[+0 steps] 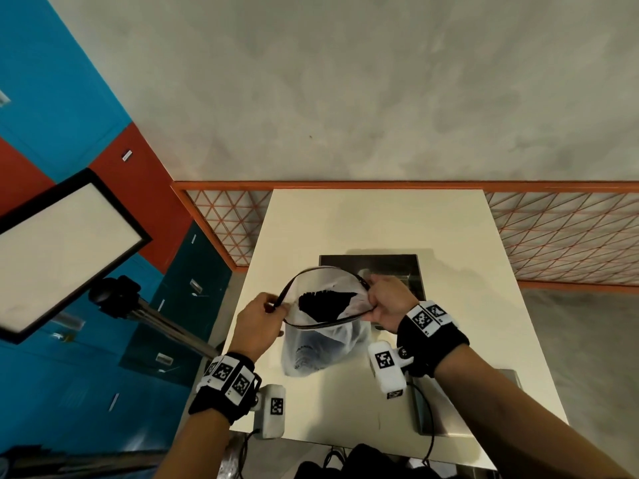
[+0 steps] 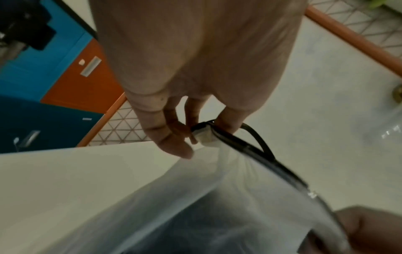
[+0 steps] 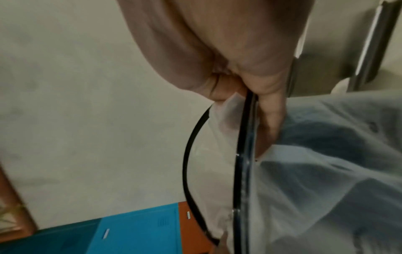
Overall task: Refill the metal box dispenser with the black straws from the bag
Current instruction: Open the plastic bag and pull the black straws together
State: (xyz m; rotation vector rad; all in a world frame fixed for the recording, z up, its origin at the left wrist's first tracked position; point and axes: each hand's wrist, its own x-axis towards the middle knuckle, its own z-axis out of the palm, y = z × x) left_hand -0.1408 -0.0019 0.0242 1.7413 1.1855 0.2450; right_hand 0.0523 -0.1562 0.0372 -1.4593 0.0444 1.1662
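Note:
A clear plastic bag (image 1: 318, 350) with a black zip rim stands on the cream table (image 1: 449, 271), its mouth held wide. Inside lies a bundle of black straws (image 1: 326, 304). My left hand (image 1: 261, 321) pinches the rim's left end, seen close as the bag (image 2: 195, 197) under my left hand (image 2: 187, 134). My right hand (image 1: 387, 302) grips the rim's right end; the wrist view shows the right hand (image 3: 245, 96) on the bag (image 3: 315, 171). Behind the bag lies the metal box dispenser (image 1: 397, 271), partly hidden by my right hand.
A light panel on a tripod (image 1: 65, 250) stands left of the table. Blue and orange lockers (image 1: 69, 115) line the left wall. An orange mesh railing (image 1: 560, 236) runs behind the table. A metal piece (image 1: 511, 378) lies under my right forearm.

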